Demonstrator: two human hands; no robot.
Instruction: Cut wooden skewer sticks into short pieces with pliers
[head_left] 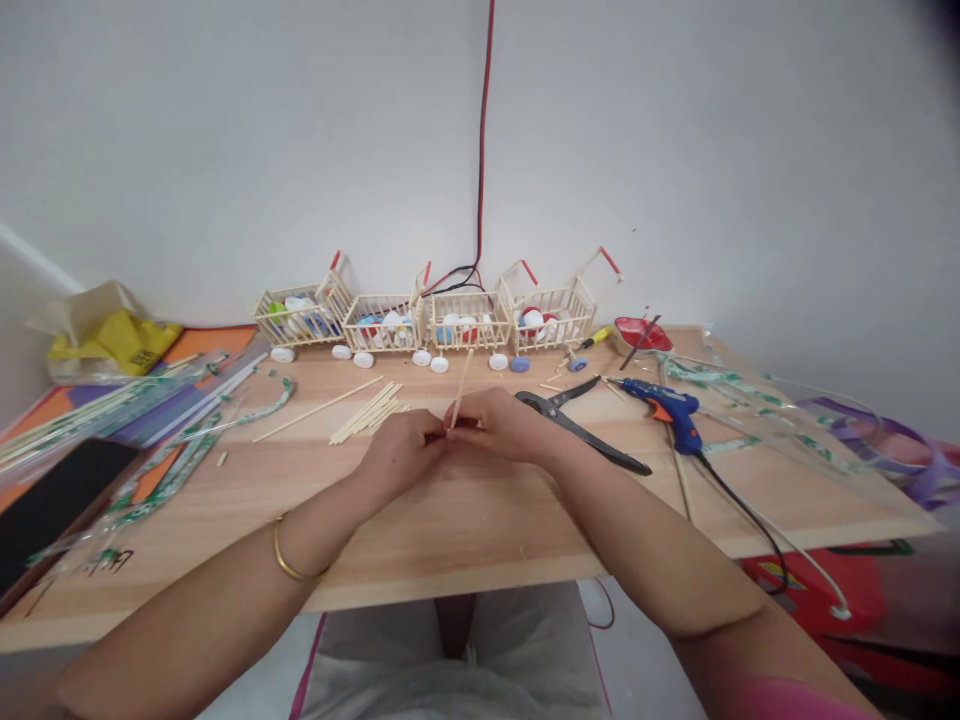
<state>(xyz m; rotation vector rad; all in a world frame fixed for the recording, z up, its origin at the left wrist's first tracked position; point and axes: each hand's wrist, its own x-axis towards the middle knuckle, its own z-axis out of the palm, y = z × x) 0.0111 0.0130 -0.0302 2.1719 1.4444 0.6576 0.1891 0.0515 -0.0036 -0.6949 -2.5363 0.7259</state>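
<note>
Since the little carts (472,346) hug the surface (450,530)'s back edge, I've probably got room for my left hand (401,445) and right hand (502,422), fingers (469,428) pinching one stick (462,385).

We see soft, even, fairly bright light, source out of view, faint shadow by the right hand (495,420), pale glints on plastic packaging (172,485) beyond the left hand (401,445), fine detail smeared, wide-lens stretching outward from both hands, a dark blurred corner far up to their right.
</note>
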